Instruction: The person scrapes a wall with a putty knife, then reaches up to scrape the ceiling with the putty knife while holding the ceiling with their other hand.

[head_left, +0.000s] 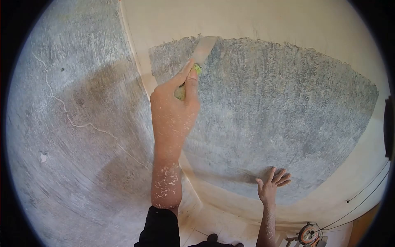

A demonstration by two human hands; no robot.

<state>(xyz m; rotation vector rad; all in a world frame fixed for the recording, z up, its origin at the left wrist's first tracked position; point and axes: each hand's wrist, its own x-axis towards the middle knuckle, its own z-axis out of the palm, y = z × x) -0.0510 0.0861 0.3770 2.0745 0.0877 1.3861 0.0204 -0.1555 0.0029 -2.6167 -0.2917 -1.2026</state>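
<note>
My left hand point(175, 96) is closed round the green-yellow handle of a scraper point(205, 47), thumb and forefinger pinching near the blade. The broad, flat blade points up the wall, its tip at the upper edge of a rough grey patch point(267, 107). Smooth cream coating point(255, 20) borders this patch above. Lower right, my right hand point(271, 187) is open with fingers spread, appearing to rest against the grey surface. Pale flakes stick to both forearms.
An adjoining grey wall point(90, 94) with a wavy pale line meets this wall at a corner on the left. A cable reel point(308, 234) with black cords stands at the lower right. My shoes and floor tiles show at the bottom.
</note>
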